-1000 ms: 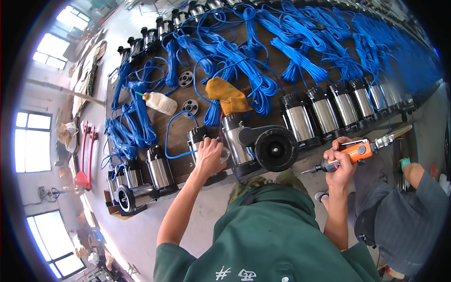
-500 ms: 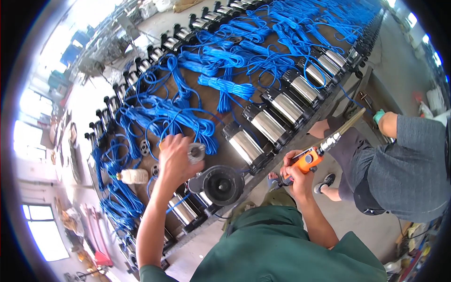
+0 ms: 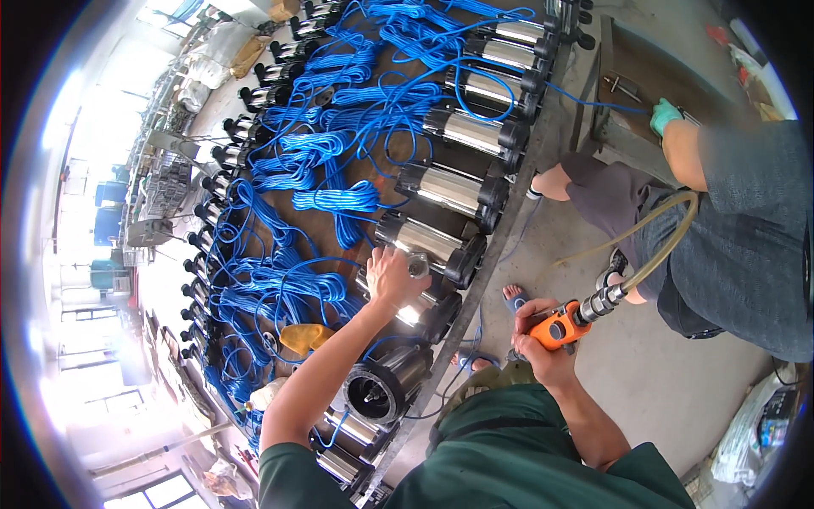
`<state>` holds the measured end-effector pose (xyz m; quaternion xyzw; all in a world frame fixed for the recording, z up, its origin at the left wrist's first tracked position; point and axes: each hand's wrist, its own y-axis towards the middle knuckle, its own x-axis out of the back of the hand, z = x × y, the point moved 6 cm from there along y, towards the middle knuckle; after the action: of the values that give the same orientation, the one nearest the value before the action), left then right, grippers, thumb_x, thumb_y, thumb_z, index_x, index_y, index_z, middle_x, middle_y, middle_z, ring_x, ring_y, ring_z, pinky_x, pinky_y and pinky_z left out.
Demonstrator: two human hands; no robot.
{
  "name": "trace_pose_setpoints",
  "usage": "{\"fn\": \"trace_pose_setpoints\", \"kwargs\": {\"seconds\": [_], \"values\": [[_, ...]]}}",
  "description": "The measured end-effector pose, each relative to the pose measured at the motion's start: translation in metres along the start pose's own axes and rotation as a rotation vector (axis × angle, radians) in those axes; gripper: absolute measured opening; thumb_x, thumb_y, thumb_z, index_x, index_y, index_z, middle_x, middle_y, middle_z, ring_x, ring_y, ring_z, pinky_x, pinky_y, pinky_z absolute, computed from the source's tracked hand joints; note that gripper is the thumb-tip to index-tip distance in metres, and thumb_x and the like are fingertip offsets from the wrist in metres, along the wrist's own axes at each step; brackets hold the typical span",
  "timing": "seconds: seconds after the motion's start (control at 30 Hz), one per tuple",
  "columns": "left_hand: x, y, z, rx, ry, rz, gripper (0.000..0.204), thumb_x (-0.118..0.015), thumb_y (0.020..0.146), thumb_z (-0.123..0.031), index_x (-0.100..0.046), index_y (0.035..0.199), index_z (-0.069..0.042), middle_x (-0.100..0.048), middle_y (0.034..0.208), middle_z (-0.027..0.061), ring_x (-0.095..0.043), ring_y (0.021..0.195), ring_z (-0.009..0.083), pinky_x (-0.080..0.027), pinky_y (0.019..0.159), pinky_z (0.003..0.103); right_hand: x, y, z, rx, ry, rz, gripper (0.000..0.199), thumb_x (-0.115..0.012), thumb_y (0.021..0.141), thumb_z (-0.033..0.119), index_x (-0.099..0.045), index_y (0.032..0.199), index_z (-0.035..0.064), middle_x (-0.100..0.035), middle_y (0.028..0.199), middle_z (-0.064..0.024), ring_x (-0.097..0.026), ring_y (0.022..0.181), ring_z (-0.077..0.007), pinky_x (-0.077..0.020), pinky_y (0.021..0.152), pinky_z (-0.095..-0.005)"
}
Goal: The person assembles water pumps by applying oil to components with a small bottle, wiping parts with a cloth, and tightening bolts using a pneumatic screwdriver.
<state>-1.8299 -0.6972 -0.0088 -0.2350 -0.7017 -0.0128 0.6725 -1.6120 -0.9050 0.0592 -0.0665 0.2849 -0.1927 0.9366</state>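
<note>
My left hand (image 3: 393, 278) reaches over the row of steel pumps, fingers curled round a small grey round part (image 3: 418, 265). Beneath that hand a shiny pump (image 3: 415, 314) lies partly hidden. In front of me stands a pump with its round black end (image 3: 373, 394) facing up, a thin shaft at its centre. My right hand (image 3: 547, 343) is wrapped round an orange air tool (image 3: 557, 329), held over the floor beyond the table edge. From the tool's metal coupling (image 3: 606, 301) runs a yellowish hose (image 3: 670, 229).
Blue cable bundles (image 3: 335, 199) and two rows of pumps (image 3: 462, 131) cover the table. A yellow object (image 3: 305, 339) and a pale bottle (image 3: 267, 393) lie left of my forearm. At right, a co-worker's green-gloved hand (image 3: 664, 116) is over a metal bench (image 3: 653, 68).
The view has turned. My left hand has moved away from beside the upright pump to the row beyond, still holding the grey part. The yellow object now shows fully. My right hand keeps the air tool.
</note>
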Motion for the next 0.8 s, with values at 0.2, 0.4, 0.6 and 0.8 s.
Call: {"fn": "trace_pose_setpoints", "kwargs": {"seconds": [0.2, 0.4, 0.6, 0.8], "values": [[-0.007, -0.003, 0.001, 0.030, 0.017, 0.041, 0.064, -0.083, 0.069, -0.048, -0.069, 0.108, 0.000, -0.065, 0.119, 0.0165, -0.051, 0.123, 0.0349, -0.040, 0.108, 0.047, 0.003, 0.010, -0.001, 0.087, -0.093, 0.045, 0.032, -0.062, 0.083, -0.010, -0.057, 0.113, -0.0020, -0.063, 0.088, -0.0062, -0.062, 0.072, -0.0102, -0.0525, 0.069, -0.0239], [0.018, -0.022, 0.027, 0.050, -0.084, -0.088, 0.064, -0.087, 0.072, -0.048, -0.069, 0.115, -0.005, -0.065, 0.120, 0.0145, -0.052, 0.123, 0.0357, -0.042, 0.104, 0.048, -0.034, 0.009, 0.006, 0.066, -0.016, 0.112, 0.031, -0.061, 0.083, -0.011, -0.057, 0.113, -0.0020, -0.064, 0.087, -0.0062, -0.063, 0.071, -0.0113, -0.0533, 0.066, -0.0257], [0.069, -0.067, 0.076, 0.071, -0.461, -0.347, 0.041, -0.085, 0.079, -0.028, -0.074, 0.106, 0.001, -0.076, 0.095, 0.0139, -0.071, 0.094, 0.0303, -0.054, 0.089, 0.041, -0.061, 0.013, 0.011, 0.082, 0.024, 0.201, 0.031, -0.060, 0.084, -0.011, -0.058, 0.113, 0.0005, -0.062, 0.092, -0.0076, -0.062, 0.070, -0.0133, -0.0528, 0.063, -0.0267], [0.075, -0.078, 0.088, 0.066, -0.599, -0.189, 0.033, -0.080, 0.083, -0.018, -0.072, 0.107, 0.004, -0.075, 0.090, 0.0131, -0.072, 0.086, 0.0249, -0.056, 0.082, 0.036, -0.043, 0.013, 0.002, 0.055, 0.000, 0.139, 0.031, -0.060, 0.083, -0.012, -0.058, 0.111, 0.0008, -0.062, 0.092, -0.0076, -0.063, 0.070, -0.0133, -0.0531, 0.064, -0.0265]]}}
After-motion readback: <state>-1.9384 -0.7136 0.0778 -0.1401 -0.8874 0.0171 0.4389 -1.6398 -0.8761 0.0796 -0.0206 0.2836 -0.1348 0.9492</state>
